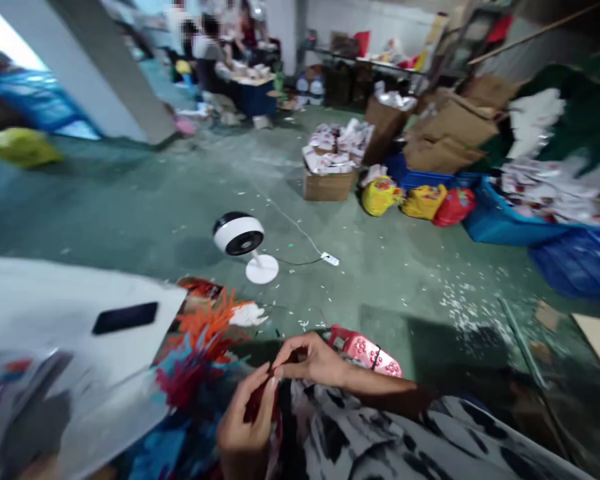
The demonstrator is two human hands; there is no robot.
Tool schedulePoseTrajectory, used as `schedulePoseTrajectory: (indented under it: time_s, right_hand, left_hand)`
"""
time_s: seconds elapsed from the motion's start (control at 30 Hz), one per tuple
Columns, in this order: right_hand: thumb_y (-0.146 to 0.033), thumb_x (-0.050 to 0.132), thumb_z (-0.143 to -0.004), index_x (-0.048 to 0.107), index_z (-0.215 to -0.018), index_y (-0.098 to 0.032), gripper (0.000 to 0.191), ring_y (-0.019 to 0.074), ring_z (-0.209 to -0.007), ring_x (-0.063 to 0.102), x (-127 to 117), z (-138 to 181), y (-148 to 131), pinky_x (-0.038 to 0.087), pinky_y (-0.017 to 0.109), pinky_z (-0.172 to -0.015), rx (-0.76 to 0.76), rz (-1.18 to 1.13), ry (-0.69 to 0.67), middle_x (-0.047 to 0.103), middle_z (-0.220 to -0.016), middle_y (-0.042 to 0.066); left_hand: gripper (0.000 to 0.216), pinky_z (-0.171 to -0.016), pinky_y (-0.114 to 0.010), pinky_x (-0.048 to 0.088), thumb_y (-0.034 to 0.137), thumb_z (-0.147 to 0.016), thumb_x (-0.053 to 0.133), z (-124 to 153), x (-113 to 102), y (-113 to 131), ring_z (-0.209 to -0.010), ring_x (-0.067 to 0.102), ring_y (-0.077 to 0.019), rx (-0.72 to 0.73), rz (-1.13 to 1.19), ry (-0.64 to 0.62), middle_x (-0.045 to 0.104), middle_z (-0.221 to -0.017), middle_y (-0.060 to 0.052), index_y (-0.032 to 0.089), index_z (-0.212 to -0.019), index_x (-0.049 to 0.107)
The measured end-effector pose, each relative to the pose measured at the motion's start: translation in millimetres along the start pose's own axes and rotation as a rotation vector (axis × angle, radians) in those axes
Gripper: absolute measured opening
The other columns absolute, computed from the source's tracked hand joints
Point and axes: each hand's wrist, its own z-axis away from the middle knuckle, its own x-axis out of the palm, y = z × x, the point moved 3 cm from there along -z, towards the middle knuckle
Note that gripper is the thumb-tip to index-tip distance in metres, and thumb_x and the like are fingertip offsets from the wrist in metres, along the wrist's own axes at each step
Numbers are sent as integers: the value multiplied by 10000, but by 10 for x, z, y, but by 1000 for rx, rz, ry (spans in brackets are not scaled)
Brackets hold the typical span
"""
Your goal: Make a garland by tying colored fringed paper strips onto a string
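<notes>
Over my lap, my left hand point(247, 420) and my right hand point(313, 363) meet fingertip to fingertip, both pinched. Something small and dark lies between the tips, too hidden to name. Dark red material point(255, 401) shows between the thumb and fingers of my left hand. Left of it sits a heap of fringed strips: orange strips point(215, 323), blue strips point(175, 367) and magenta strips point(183, 381). Beyond my right wrist is a pink-red object with red dots point(370, 352) and a black band, perhaps a slipper.
A white table point(75, 287) at left bears a dark phone point(125, 318) and blurred plastic bags. A white fan point(261, 269) stands on the floor, wired to a power strip point(330, 259). Filled cartons point(329, 187), bags and blue crates point(510, 227) line the right. People point(210, 60) sit far back.
</notes>
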Motion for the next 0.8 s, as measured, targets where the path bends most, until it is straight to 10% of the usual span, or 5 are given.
schedulePoseTrajectory:
  time_s: [0.3,0.8]
  right_hand:
    - [-525,809,-842,757,-927,-196,344,151,-789,645,378,-62,-18,525,292,-762,-68,340,-192,721,-850,26]
    - [-503,832,-821,729,-921,-239,300,151,-829,673,838,-92,185,565,299,-799,147,363,-543,720,-889,9]
  left_hand:
    - [311,-759,-281,566,496,-886,722,393,-287,-199,-810,726,-203,-207,197,88,789,-884,-54,191,-907,780]
    - [180,-738,-254,541,355,-887,740,846,-482,-329,-788,695,-164,-257,435,378,765,-861,-35,180,-901,774]
